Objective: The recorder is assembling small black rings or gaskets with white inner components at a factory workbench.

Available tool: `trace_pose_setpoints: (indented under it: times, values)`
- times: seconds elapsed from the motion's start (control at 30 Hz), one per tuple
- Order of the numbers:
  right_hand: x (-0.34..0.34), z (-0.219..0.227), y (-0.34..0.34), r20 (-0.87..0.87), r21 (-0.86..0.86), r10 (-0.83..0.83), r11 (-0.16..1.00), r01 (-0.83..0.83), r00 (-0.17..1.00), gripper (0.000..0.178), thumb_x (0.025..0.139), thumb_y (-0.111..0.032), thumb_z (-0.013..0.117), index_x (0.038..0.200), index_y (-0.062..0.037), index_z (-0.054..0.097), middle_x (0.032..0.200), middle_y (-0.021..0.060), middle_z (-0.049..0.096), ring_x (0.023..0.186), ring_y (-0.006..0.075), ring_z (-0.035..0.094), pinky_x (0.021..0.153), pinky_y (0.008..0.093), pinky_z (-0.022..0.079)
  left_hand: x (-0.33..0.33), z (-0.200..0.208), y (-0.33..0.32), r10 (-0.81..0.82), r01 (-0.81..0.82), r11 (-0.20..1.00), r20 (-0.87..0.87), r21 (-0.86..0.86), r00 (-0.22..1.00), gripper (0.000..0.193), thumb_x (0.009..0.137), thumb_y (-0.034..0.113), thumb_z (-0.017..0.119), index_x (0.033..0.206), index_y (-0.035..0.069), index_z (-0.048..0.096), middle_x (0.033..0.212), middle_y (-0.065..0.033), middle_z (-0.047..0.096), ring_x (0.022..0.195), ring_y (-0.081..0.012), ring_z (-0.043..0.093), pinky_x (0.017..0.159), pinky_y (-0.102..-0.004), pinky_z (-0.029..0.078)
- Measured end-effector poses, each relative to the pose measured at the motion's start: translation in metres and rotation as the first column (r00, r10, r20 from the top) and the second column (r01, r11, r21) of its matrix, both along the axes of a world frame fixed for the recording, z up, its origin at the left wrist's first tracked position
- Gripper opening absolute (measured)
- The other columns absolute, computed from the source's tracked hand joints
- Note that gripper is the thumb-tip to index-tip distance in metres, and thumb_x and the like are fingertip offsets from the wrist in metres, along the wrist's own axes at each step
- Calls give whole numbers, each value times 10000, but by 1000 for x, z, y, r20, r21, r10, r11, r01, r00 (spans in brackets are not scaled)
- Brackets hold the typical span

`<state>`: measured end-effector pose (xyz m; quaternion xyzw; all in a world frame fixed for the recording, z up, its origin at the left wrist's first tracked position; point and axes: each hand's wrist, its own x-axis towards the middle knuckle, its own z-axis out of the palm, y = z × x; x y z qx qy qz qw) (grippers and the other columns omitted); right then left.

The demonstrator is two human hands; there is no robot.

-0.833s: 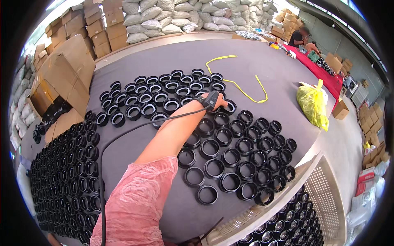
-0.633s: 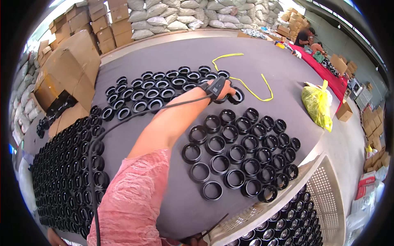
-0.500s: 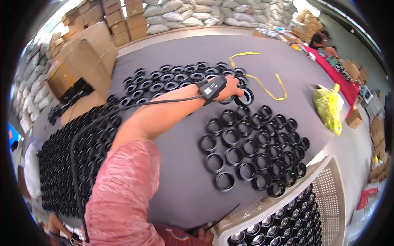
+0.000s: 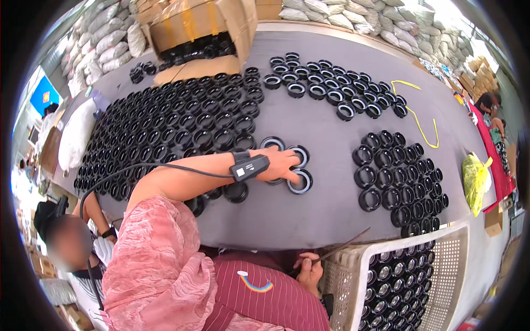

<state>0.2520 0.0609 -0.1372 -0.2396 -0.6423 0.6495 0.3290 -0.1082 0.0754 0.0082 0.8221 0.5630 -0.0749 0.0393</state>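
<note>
My left hand (image 4: 280, 166) reaches out over the middle of the table, a dark device strapped at its wrist. Its fingers curl over a small cluster of black rings with pale inner rims, among them one at the fingertips (image 4: 300, 182) and one beyond the knuckles (image 4: 272, 144). Whether these rings touch the table is hard to tell. Low and close to my body, my right hand (image 4: 310, 270) is closed around a thin dark rod (image 4: 345, 244), which points up to the right. A dense block of black rings (image 4: 165, 129) stands left of my left hand.
More rings stand in a far group (image 4: 335, 97) and a right-hand group (image 4: 382, 176). A pale perforated crate (image 4: 450, 276) at the near right holds rows of rings. A yellow bag (image 4: 476, 182), a yellow strap (image 4: 425, 138) and an open carton (image 4: 187, 25) lie around. A co-worker (image 4: 69, 243) is at left.
My left hand has left the far ring group and come nearer, beside the left block, with several rings at its fingers. The view has swung left. My right hand still grips the rod.
</note>
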Motion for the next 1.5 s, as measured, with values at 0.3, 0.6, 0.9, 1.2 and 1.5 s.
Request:
trace_pose_setpoints:
  times: [0.3, 0.6, 0.9, 1.2, 1.5]
  values:
    - [-13, 27, -24, -262, 173, -29, 982, 77, 965, 343, 1026, -327, 479, 1073, -4, 583, 780, 56, 522, 615, 114, 492, 558, 254, 429, 38, 18, -56, 540, -553, 770, 138, 318, 830, 782, 682, 611, 745, 1118, -17, 578, 956, -162, 656, 946, -322, 611, 865, -385, 408]
    - [-37, 88, -24, -252, 236, -127, 954, 188, 960, 433, 1051, -379, 406, 1082, 6, 600, 749, 18, 439, 615, 111, 446, 560, 266, 447, 56, -29, -52, 647, -700, 585, 284, 410, 707, 597, 687, 389, 796, 1094, 11, 577, 967, -157, 658, 958, -293, 612, 860, -405, 406]
    - [-57, 76, -6, -72, 70, -222, 971, 227, 972, 388, 1054, -365, 462, 1074, -3, 602, 679, 70, 622, 592, 112, 568, 558, 238, 464, 140, -39, -148, 514, -671, 718, 510, 184, 690, 631, 706, 327, 787, 1196, 20, 533, 1085, -182, 601, 1000, -331, 588, 842, -422, 446]
    - [-80, 68, -27, -61, 116, 97, 989, -90, 993, 77, 965, -65, 592, 899, -25, 590, 772, 31, 624, 652, 81, 547, 599, 232, 443, 135, -79, -184, 214, -728, 638, 850, 251, 481, 562, 745, 264, 818, 1192, 47, 557, 1312, -179, 562, 1187, -373, 547, 985, -467, 421]
    - [-86, 77, -26, 76, 349, 148, 922, -165, 986, 71, 920, -30, 602, 851, -25, 614, 746, 96, 628, 613, 189, 584, 571, 303, 461, 128, -71, -179, 221, -676, 699, 829, 232, 513, 293, 724, 197, 806, 923, 64, 638, 1292, -193, 578, 1150, -354, 573, 957, -459, 431]
